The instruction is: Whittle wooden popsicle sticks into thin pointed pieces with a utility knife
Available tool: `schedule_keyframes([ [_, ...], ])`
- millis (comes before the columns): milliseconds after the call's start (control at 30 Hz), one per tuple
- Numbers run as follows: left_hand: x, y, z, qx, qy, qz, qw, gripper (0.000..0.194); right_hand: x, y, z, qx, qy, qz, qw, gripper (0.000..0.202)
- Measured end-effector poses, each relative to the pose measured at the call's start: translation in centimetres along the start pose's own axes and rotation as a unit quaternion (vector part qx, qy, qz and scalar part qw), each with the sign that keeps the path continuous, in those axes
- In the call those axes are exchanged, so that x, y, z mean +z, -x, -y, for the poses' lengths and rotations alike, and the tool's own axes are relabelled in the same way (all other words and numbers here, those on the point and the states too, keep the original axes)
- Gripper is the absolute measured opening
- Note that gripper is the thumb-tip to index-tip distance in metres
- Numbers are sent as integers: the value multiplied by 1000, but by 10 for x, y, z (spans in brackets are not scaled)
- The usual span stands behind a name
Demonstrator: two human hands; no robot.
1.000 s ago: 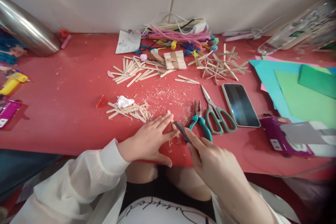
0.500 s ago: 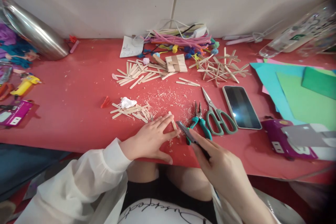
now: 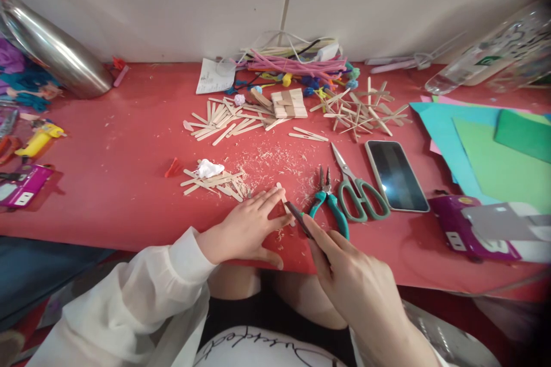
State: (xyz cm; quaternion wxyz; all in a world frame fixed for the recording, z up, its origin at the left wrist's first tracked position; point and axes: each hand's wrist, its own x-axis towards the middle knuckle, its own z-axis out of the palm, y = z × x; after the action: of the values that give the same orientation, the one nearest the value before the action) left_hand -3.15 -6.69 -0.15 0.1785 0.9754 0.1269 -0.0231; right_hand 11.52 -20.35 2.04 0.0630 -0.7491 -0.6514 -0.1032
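On the red worktop [image 3: 116, 183] lies the left hand [image 3: 245, 229], fingers spread; the right hand's [image 3: 355, 275] fingers pinch a slim, dark tool [image 3: 297, 213]. Under the left fingers, at the tool's tip, is a narrow, flat, pale wooden stick [image 3: 283, 197], slightly slanted, its far end bare.

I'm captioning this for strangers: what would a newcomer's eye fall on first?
Probably the red tabletop, with pale wood shavings scattered across its middle. Near its front edge, the right hand holds a dark, narrow tool at a thin wooden stick partly under the spread left hand. A shiny metal flask stands out at the back left.
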Motion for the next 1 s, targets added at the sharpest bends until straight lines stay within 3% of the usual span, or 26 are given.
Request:
schedule_keyframes([
  [233, -1, -1, -2, -1, 0, 7, 1000, 85, -9, -2, 22, -48, 89, 18, 995, 44],
  [400, -4, 0, -3, 7, -7, -2, 1000, 74, -16, -9, 42, -77, 148, 54, 985, 43],
  [567, -5, -1, -4, -2, -18, -5, 1000, 79, -22, -15, 32, -97, 131, 91, 982, 43],
  [767, -1, -2, -3, -38, -20, 11, 999, 89, -17, -19, 5, -38, 43, 162, 985, 52],
  [1000, 14, 3, -3, -41, -4, -64, 997, 84, -2, -9, 12, 64, -23, 128, 989, 42],
])
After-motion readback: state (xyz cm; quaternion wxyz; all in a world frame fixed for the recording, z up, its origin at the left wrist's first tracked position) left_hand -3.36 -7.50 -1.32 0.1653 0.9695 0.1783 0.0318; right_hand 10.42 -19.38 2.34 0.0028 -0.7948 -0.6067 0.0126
